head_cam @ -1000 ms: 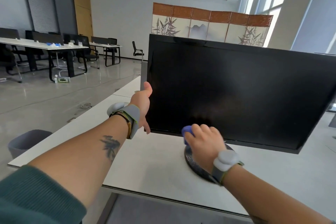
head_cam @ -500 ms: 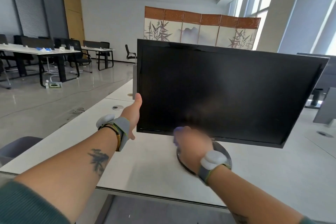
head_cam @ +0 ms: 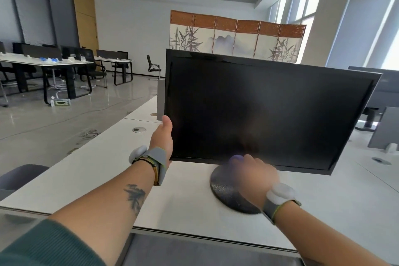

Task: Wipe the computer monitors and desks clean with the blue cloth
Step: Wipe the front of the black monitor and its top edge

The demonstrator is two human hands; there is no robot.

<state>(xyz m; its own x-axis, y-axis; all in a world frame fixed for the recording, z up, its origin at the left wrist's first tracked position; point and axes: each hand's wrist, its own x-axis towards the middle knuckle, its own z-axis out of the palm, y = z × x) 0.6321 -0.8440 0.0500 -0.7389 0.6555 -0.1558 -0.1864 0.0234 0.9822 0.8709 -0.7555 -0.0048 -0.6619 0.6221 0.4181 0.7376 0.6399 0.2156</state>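
A black monitor (head_cam: 267,110) stands tilted on a round dark base (head_cam: 224,192) on the white desk (head_cam: 103,170). My left hand (head_cam: 163,138) grips the monitor's lower left edge, thumb on the front bezel. My right hand (head_cam: 257,177), motion-blurred, sits at the screen's bottom edge above the base and holds the blue cloth (head_cam: 236,158), of which only a small blurred patch shows past my fingers.
A second monitor (head_cam: 382,93) and a grey stand (head_cam: 384,131) sit on the desk at right. A cable grommet (head_cam: 139,129) lies left of the monitor. A grey chair (head_cam: 19,176) stands at the desk's left; tables and chairs fill the far left.
My right hand with the cloth has slid right along the monitor's bottom edge. The view has pulled back, and my left hand keeps its hold on the left edge.
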